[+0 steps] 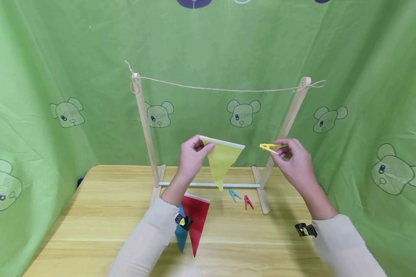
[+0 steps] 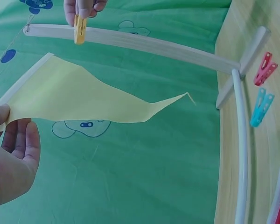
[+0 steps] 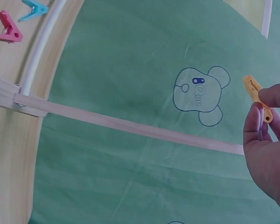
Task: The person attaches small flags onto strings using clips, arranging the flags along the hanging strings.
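Note:
My left hand (image 1: 193, 154) pinches a yellow triangular pennant (image 1: 223, 158) by the left end of its white top edge, and the tip hangs down, slightly curled. To its right, my right hand (image 1: 294, 159) holds a yellow clothespin (image 1: 268, 147) between thumb and fingers, its nose pointing left toward the pennant but apart from it. Above both hands a thin string (image 1: 208, 89) runs between two wooden posts, with nothing hung on it. In the right wrist view the clothespin (image 3: 257, 95) sits between thumb and fingertips.
A blue clothespin (image 1: 234, 195) and a red clothespin (image 1: 248, 202) lie on the wooden table (image 1: 118, 215). A red pennant (image 1: 196, 219) overlaps a blue pennant (image 1: 182, 234), partly behind my left forearm. The stand has a white crossbar (image 1: 208, 185). Green cloth (image 1: 201, 42) surrounds the table.

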`<action>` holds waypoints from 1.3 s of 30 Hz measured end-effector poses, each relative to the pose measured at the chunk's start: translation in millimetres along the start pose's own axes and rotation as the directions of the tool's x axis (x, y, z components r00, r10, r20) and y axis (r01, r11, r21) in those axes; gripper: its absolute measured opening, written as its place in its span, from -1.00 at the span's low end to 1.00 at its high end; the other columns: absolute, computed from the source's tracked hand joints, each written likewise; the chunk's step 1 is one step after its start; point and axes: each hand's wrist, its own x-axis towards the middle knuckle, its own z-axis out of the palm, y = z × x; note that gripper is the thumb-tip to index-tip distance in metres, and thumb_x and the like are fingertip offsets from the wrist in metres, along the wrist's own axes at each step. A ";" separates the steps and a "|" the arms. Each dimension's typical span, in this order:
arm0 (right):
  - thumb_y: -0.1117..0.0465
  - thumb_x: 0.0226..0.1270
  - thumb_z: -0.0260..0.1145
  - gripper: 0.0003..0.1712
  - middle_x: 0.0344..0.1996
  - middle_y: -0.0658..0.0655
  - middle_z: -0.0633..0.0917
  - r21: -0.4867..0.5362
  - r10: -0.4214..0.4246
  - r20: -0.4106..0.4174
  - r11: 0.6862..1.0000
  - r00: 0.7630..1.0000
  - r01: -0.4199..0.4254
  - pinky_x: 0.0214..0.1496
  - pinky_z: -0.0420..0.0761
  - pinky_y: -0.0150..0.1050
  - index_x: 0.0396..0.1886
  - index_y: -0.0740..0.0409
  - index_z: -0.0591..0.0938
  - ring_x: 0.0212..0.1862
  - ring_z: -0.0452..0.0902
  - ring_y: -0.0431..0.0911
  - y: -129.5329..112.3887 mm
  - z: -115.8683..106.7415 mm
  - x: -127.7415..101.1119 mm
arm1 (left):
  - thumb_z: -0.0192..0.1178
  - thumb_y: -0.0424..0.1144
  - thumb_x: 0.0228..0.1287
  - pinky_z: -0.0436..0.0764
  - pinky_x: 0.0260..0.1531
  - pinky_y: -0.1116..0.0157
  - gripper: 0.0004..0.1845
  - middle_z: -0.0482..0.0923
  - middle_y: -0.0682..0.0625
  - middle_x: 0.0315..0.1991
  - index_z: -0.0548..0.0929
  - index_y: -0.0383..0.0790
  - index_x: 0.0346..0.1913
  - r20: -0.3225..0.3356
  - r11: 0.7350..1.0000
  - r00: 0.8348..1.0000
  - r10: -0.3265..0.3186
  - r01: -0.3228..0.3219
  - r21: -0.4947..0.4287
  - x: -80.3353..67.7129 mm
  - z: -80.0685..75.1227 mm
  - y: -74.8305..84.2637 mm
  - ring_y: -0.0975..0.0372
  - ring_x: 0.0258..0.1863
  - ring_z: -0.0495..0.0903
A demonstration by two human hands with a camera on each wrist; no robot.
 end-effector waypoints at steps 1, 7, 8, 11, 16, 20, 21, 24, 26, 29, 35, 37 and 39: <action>0.42 0.31 0.41 -0.60 -0.08 0.25 0.60 0.000 0.000 0.001 1.000 1.000 0.000 -0.11 0.49 -0.71 0.14 0.30 0.61 -0.15 0.51 -0.13 -1.4 -0.8 1.0 | 0.41 -0.36 0.29 0.46 -0.47 0.44 -0.86 0.55 0.03 -0.43 0.72 -0.36 -0.17 -0.001 1.000 1.000 -0.002 0.002 -0.010 0.6 1.0 0.5 0.25 -0.45 0.39; 0.40 0.33 0.41 -0.58 -0.08 0.26 0.61 0.009 0.002 0.008 1.000 1.000 -0.002 -0.11 0.50 -0.72 0.17 0.29 0.60 -0.14 0.51 -0.14 -7.1 -4.5 6.1 | 0.40 -0.37 0.30 0.52 -0.43 0.44 -0.85 0.57 0.00 -0.40 0.71 -0.40 -0.16 -0.010 0.998 1.000 -0.028 0.028 -0.061 2.1 7.1 3.7 0.26 -0.44 0.42; 0.40 0.32 0.42 -0.57 -0.08 0.26 0.62 0.013 0.002 0.006 1.000 1.000 -0.002 -0.11 0.51 -0.72 0.18 0.29 0.60 -0.14 0.51 -0.15 -7.9 -5.1 7.0 | 0.40 -0.37 0.31 0.53 -0.42 0.44 -0.85 0.58 -0.01 -0.39 0.70 -0.40 -0.16 -0.011 0.997 0.999 -0.031 0.030 -0.065 2.5 8.1 4.4 0.26 -0.43 0.44; 0.40 0.31 0.43 -0.56 -0.10 0.26 0.63 0.025 -0.005 -0.007 1.000 1.000 0.005 -0.12 0.52 -0.71 0.17 0.29 0.60 -0.15 0.51 -0.19 -10.0 -7.4 10.0 | 0.40 -0.38 0.30 0.55 -0.40 0.44 -0.85 0.59 -0.03 -0.38 0.70 -0.40 -0.16 -0.015 0.997 0.999 -0.030 0.028 -0.073 4.4 11.0 6.3 0.27 -0.43 0.46; 0.40 0.29 0.45 -0.58 -0.11 0.26 0.64 0.038 -0.036 -0.041 0.999 0.999 0.037 -0.14 0.53 -0.70 0.14 0.29 0.63 -0.19 0.50 -0.30 -13.2 -12.3 15.0 | 0.40 -0.39 0.29 0.54 -0.43 0.46 -0.85 0.57 0.04 -0.43 0.69 -0.41 -0.16 -0.022 0.995 0.999 -0.035 0.033 -0.090 7.4 16.9 10.6 0.29 -0.45 0.44; 0.39 0.29 0.46 -0.60 -0.12 0.24 0.64 0.047 -0.049 -0.060 0.998 0.997 0.052 -0.13 0.54 -0.71 0.12 0.28 0.65 -0.20 0.50 -0.34 -17.1 -17.5 17.5 | 0.40 -0.40 0.28 0.50 -0.48 0.46 -0.84 0.53 0.07 -0.47 0.68 -0.44 -0.17 -0.020 0.993 0.999 -0.039 0.037 -0.109 8.7 21.4 13.6 0.30 -0.48 0.40; 0.39 0.29 0.47 -0.60 -0.13 0.23 0.64 0.050 -0.049 -0.063 0.997 0.997 0.052 -0.13 0.54 -0.71 0.12 0.27 0.66 -0.20 0.50 -0.35 -18.1 -18.7 18.3 | 0.40 -0.40 0.29 0.50 -0.48 0.46 -0.84 0.53 0.07 -0.46 0.68 -0.44 -0.17 -0.018 0.993 0.999 -0.041 0.038 -0.113 9.1 22.4 14.3 0.29 -0.48 0.41; 0.41 0.28 0.47 -0.59 -0.14 0.21 0.64 0.067 -0.056 -0.077 0.996 0.995 0.061 -0.12 0.55 -0.70 0.12 0.28 0.65 -0.20 0.51 -0.35 -20.6 -22.2 20.9 | 0.40 -0.40 0.29 0.50 -0.47 0.46 -0.84 0.56 0.06 -0.43 0.69 -0.42 -0.15 -0.012 0.993 0.999 -0.042 0.041 -0.112 10.8 25.0 16.0 0.29 -0.46 0.43; 0.42 0.26 0.48 -0.59 -0.16 0.14 0.64 0.080 -0.060 -0.094 0.994 0.994 0.068 -0.12 0.56 -0.70 0.11 0.29 0.66 -0.20 0.52 -0.35 -22.1 -24.7 23.0 | 0.40 -0.39 0.30 0.50 -0.47 0.46 -0.85 0.56 0.06 -0.42 0.69 -0.40 -0.15 -0.009 0.993 0.999 -0.041 0.040 -0.107 12.6 26.7 17.5 0.29 -0.46 0.43; 0.44 0.24 0.49 -0.57 -0.20 -0.03 0.63 0.106 -0.065 -0.125 0.991 0.990 0.079 -0.12 0.58 -0.68 0.11 0.30 0.66 -0.20 0.54 -0.35 -24.9 -29.2 26.8 | 0.40 -0.38 0.30 0.48 -0.49 0.45 -0.85 0.55 0.06 -0.44 0.69 -0.39 -0.16 -0.003 0.994 0.999 -0.032 0.031 -0.103 15.6 29.4 20.6 0.29 -0.47 0.41; 0.43 0.24 0.50 -0.56 -0.24 -0.24 0.61 0.129 -0.056 -0.155 0.989 0.986 0.076 -0.12 0.59 -0.66 0.12 0.29 0.66 -0.18 0.56 -0.33 -31.2 -39.0 33.0 | 0.40 -0.39 0.29 0.46 -0.49 0.45 -0.85 0.50 0.07 -0.47 0.67 -0.43 -0.20 0.002 0.993 1.000 -0.022 0.022 -0.117 20.4 35.8 22.5 0.30 -0.49 0.38; 0.44 0.24 0.49 -0.57 -0.24 -0.26 0.61 0.132 -0.052 -0.157 0.989 0.986 0.073 -0.11 0.59 -0.66 0.12 0.29 0.65 -0.18 0.56 -0.33 -31.9 -41.0 34.5 | 0.40 -0.40 0.29 0.47 -0.50 0.45 -0.85 0.50 0.08 -0.48 0.67 -0.44 -0.20 -0.004 0.992 1.000 -0.026 0.025 -0.121 21.1 37.4 21.8 0.30 -0.49 0.38; 0.44 0.24 0.50 -0.56 -0.24 -0.28 0.61 0.129 -0.057 -0.160 0.989 0.985 0.078 -0.11 0.59 -0.66 0.12 0.30 0.65 -0.18 0.56 -0.34 -32.4 -42.5 36.0 | 0.40 -0.40 0.29 0.47 -0.51 0.46 -0.85 0.50 0.08 -0.49 0.67 -0.45 -0.19 -0.014 0.991 1.000 -0.028 0.026 -0.131 21.6 38.7 21.2 0.31 -0.50 0.39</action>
